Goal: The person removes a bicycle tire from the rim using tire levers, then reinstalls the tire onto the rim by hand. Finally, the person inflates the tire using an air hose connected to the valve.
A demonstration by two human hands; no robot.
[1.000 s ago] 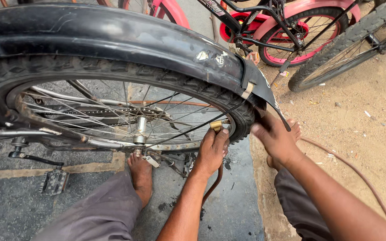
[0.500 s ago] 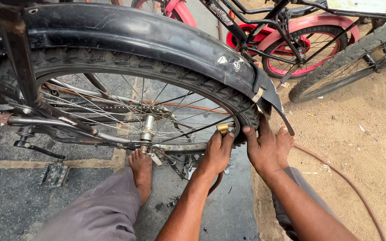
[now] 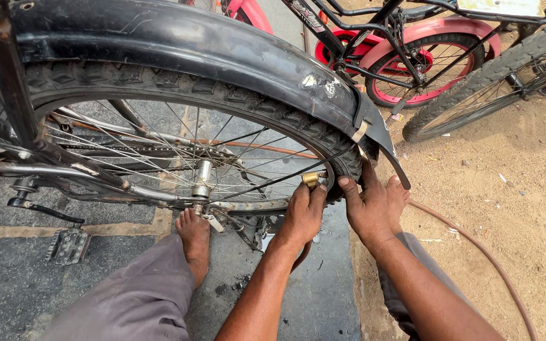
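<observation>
Crouched beside an upturned-looking rear wheel [image 3: 178, 158], a person presses a brass air-hose nozzle [image 3: 311, 180] against the rim with the left hand [image 3: 303, 215], the fingers [image 3: 298, 197] clenched around the fitting from below. The right hand [image 3: 374, 205] lies flat against the black tyre [image 3: 342, 161] just beside the nozzle, its fingers spread and released, grasping nothing, only bracing the tread under the tail of the black mudguard [image 3: 222, 50]. A thin reddish hose [image 3: 475, 252] curves off across the sandy ground [image 3: 507, 189] to the right, and a second stretch of it appears to run down behind the left wrist. The person's bare foot [image 3: 194, 237] rests on the dark pavement [image 3: 20, 278] below the hub, near a loose pedal [image 3: 67, 245]. Other bicycles, one with a pink mudguard [image 3: 437, 47], stand behind.

The likely trouble sits at the nozzle. Held by hand alone, it could slip off the valve if the grip eases or the wheel turns, and air would escape instead of filling the tyre. The spokes run close to the left knuckles, so any roll of the wheel could pinch them. The hose trailing loosely over the sand could be snagged and jerk the fitting away. Whether the nozzle is fully seated cannot be told from this view.
</observation>
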